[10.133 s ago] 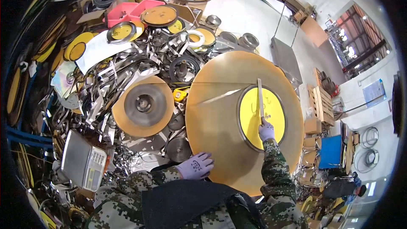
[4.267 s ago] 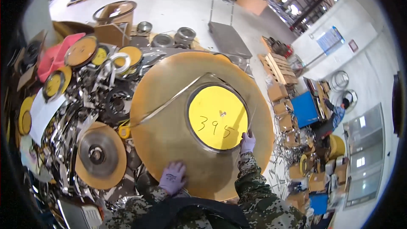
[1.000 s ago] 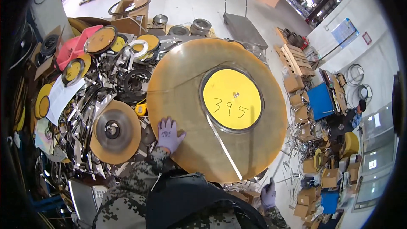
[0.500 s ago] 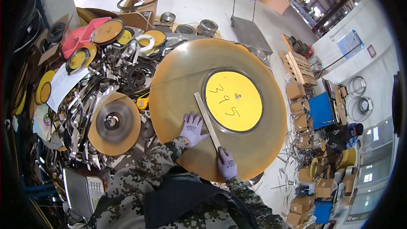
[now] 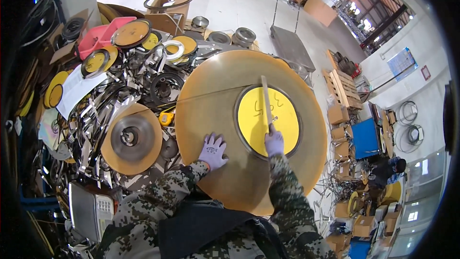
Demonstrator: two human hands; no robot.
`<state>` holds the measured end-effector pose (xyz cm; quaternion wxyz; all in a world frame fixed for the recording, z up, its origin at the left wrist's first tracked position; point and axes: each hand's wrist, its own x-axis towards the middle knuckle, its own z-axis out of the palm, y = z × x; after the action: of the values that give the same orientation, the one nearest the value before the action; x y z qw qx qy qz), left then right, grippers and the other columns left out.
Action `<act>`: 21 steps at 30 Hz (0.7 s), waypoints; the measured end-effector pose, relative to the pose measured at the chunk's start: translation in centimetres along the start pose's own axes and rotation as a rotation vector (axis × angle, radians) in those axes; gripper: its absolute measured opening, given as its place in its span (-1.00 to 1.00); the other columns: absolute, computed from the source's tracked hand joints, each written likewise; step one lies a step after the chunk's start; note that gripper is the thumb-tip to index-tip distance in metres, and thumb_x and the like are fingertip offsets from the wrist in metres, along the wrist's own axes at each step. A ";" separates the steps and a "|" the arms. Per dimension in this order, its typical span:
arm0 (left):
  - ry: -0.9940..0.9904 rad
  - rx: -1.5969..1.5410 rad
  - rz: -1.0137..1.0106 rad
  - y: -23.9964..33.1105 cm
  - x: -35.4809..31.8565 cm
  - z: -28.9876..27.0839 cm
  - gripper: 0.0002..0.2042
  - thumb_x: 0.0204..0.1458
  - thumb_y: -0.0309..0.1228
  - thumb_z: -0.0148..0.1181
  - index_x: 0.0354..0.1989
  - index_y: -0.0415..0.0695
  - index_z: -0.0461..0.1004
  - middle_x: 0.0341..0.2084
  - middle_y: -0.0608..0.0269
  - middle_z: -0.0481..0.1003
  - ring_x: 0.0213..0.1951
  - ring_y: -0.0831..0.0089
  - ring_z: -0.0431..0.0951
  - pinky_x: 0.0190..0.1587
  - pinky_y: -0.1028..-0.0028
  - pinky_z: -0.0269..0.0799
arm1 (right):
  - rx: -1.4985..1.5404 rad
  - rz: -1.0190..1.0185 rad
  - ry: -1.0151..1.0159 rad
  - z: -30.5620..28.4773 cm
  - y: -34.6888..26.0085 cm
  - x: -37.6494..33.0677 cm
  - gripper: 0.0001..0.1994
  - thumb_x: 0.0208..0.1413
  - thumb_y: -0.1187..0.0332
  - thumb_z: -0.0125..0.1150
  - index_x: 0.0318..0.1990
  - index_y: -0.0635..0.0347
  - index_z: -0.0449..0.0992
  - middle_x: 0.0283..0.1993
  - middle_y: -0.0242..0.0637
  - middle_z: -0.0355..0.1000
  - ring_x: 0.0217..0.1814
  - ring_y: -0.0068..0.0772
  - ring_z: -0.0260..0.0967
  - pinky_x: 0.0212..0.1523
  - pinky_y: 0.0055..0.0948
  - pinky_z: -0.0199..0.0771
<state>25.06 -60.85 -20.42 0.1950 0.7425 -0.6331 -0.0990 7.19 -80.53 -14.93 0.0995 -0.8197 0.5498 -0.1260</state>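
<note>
A large tan cardboard disc (image 5: 211, 110) with a yellow round centre (image 5: 282, 120) lies flat in front of me. My left hand (image 5: 213, 150), in a pale purple glove, rests flat with spread fingers on the disc's near left part. My right hand (image 5: 274, 142), gloved the same, grips the near end of a long thin flat stick (image 5: 266, 100). The stick lies across the yellow centre, pointing away from me to the centre's far rim.
Left of the big disc lies a smaller tan disc with a grey metal hub (image 5: 130, 137), amid a heap of metal strips and coils (image 5: 143, 81). A yellow tape measure (image 5: 166, 118) sits between them. A grey scale (image 5: 91, 209) is at lower left. Boxes (image 5: 342, 148) crowd the right floor.
My right hand has moved from the disc's near edge onto the yellow centre, and the stick has swung from a slant over the tan ring to point away across the centre.
</note>
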 end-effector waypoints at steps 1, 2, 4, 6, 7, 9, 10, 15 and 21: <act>-0.021 -0.024 0.039 0.4 0.0 -0.1 -0.45 -0.10 -0.04 0.15 0.01 -0.18 0.37 0.14 -0.07 0.22 0.24 -0.15 0.06 0.30 -0.06 -0.14 | -0.044 -0.056 0.022 0.2 2.1 1.5 -0.55 0.03 0.34 0.01 0.14 0.05 0.40 -0.38 0.13 0.42 -0.24 0.13 0.42 -0.18 -0.02 0.42; -0.041 -0.043 0.061 0.3 -0.4 -0.2 -0.45 -0.10 -0.04 0.17 0.00 -0.17 0.37 0.14 -0.06 0.22 0.24 -0.16 0.07 0.30 -0.05 -0.12 | -0.033 -0.057 -0.043 0.5 3.0 1.9 -0.54 0.03 0.33 0.02 0.15 0.03 0.39 -0.36 0.11 0.42 -0.23 0.12 0.42 -0.16 -0.04 0.43; -0.079 -0.052 0.066 0.1 -2.2 -1.0 -0.45 -0.10 -0.05 0.19 0.00 -0.17 0.38 0.13 -0.05 0.23 0.23 -0.16 0.07 0.30 -0.04 -0.09 | -0.022 -0.066 -0.108 0.6 3.0 1.7 -0.54 0.04 0.32 0.03 0.16 0.01 0.38 -0.34 0.10 0.42 -0.22 0.11 0.42 -0.15 -0.06 0.43; -0.137 -0.124 0.032 -0.6 -4.7 -3.4 -0.47 -0.12 -0.12 0.23 0.01 -0.17 0.38 0.11 -0.02 0.26 0.23 -0.16 0.09 0.29 0.00 -0.04 | -0.069 -0.174 -0.195 0.7 1.8 -1.3 -0.53 0.07 0.30 0.05 0.19 -0.01 0.36 -0.27 0.08 0.41 -0.19 0.09 0.42 -0.13 -0.07 0.43; -0.136 -0.123 0.020 -1.0 -6.4 -4.9 -0.47 -0.12 -0.12 0.23 0.01 -0.17 0.38 0.11 -0.02 0.26 0.23 -0.16 0.09 0.29 0.00 -0.04 | -0.071 -0.175 -0.254 0.5 1.2 -2.9 -0.54 0.09 0.29 0.06 0.20 -0.05 0.35 -0.23 0.06 0.39 -0.17 0.08 0.41 -0.13 -0.07 0.42; 0.017 -0.064 -0.078 -2.6 -10.6 -7.2 -0.50 -0.09 -0.13 0.18 0.00 -0.16 0.37 0.00 -0.05 0.28 0.17 -0.12 0.13 0.26 0.00 0.00 | -0.066 -0.204 -0.253 0.9 1.0 -7.3 -0.54 0.07 0.28 0.09 0.18 -0.08 0.36 -0.23 0.05 0.38 -0.17 0.08 0.40 -0.13 -0.09 0.42; 0.132 -0.069 -0.184 -4.0 -13.1 -7.5 -0.50 -0.08 -0.14 0.19 0.01 -0.17 0.36 0.00 -0.06 0.28 0.16 -0.13 0.14 0.26 0.00 0.01 | 0.036 -0.188 -0.286 -0.3 -0.4 -9.5 -0.54 0.06 0.29 0.12 0.17 -0.05 0.37 -0.17 0.02 0.38 -0.14 0.07 0.39 -0.11 -0.10 0.42; 0.532 0.093 -0.652 -10.4 -21.2 -10.1 -0.50 0.05 -0.29 0.13 0.18 -0.21 0.29 0.17 -0.10 0.23 0.20 -0.04 0.20 0.31 0.06 -0.03 | 0.167 -0.220 -0.033 -0.2 2.6 -18.5 -0.51 0.02 0.44 0.13 0.19 0.10 0.37 -0.23 -0.03 0.34 -0.23 -0.05 0.37 -0.21 -0.23 0.41; 0.861 -0.108 -0.902 -16.9 -23.6 -10.1 -0.47 0.11 -0.39 0.06 0.25 -0.34 0.14 0.23 -0.13 0.17 0.25 0.02 0.15 0.32 0.25 0.01 | 0.176 -0.052 -0.164 0.2 1.7 -20.5 -0.56 0.10 0.37 0.08 0.18 0.08 0.36 -0.15 0.05 0.38 -0.14 0.08 0.38 -0.14 -0.13 0.40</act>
<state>40.04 -33.98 -20.65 0.4087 0.8992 -0.1159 0.1048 -1.73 -62.15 -17.67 0.2126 -0.8294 0.5051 -0.1088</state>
